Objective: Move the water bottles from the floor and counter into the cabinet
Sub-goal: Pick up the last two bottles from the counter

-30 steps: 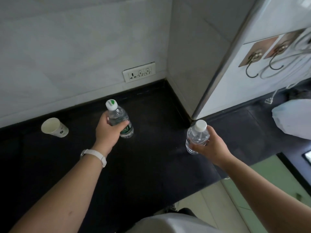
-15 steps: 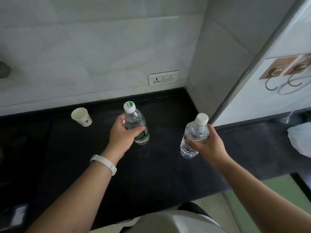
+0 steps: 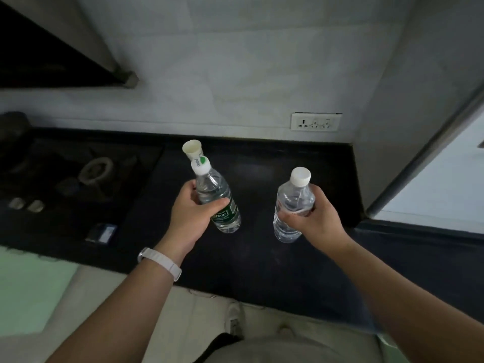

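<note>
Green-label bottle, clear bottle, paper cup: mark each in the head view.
green-label bottle (image 3: 213,188), head view, clear shoulder above the label.
clear bottle (image 3: 294,199), head view, upper body below the cap.
paper cup (image 3: 192,148), head view, inside its mouth.

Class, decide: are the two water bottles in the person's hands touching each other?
Apart. The head view shows a stretch of dark counter between the green-label bottle in the left hand and the clear bottle in the right hand.

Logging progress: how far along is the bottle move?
Done: no bottle visibly stored yet. In hand: left hand grips the green-label bottle, right hand grips the clear bottle, over the black counter. Left: carry both to the cabinet; floor bottles unseen.
</note>
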The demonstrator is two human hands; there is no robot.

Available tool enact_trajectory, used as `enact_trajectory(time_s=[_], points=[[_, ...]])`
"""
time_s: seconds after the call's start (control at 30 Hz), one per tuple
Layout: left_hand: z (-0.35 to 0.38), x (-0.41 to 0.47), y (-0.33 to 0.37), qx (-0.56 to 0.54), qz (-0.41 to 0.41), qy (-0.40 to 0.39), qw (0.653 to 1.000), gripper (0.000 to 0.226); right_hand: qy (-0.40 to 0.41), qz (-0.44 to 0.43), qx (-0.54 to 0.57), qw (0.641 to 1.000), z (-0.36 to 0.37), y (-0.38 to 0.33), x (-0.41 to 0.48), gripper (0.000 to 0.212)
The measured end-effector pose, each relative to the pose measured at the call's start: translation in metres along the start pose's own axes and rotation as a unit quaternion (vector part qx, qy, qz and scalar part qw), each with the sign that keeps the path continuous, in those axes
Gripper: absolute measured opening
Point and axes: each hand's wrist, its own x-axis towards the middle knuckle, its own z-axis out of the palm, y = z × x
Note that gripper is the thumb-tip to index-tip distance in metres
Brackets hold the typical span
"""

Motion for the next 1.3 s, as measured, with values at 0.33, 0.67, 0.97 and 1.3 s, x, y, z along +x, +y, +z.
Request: enact_trajectory(time_s=[0.33, 0.67, 0.97, 1.3], points=[[-0.076, -0.084, -0.021, -0.038, -0.042, 0.171, 0.984, 0.05, -0.161, -0.055, 0.008, 0.985, 0.064, -0.03, -0.015, 0.062], [-0.196, -0.145, -0.064, -0.095, -0.039, 0.273, 0.957, 0.054, -0.254, -0.117, -0.027, 0.96, 0.182, -0.082, -0.062, 0.061], [-0.349, -0.232, -0.129, -0.084, -0.055, 0.347, 0.933, 0.061, -0.333, -0.156, -0.058, 0.928, 0.347, -0.113, -0.158, 0.055], [-0.487, -0.339, -0.199, -0.054, -0.081, 0.446, 0.89, 0.056, -0.418, -0.183, -0.078, 0.886, 0.508, -0.139, -0.274, 0.06]])
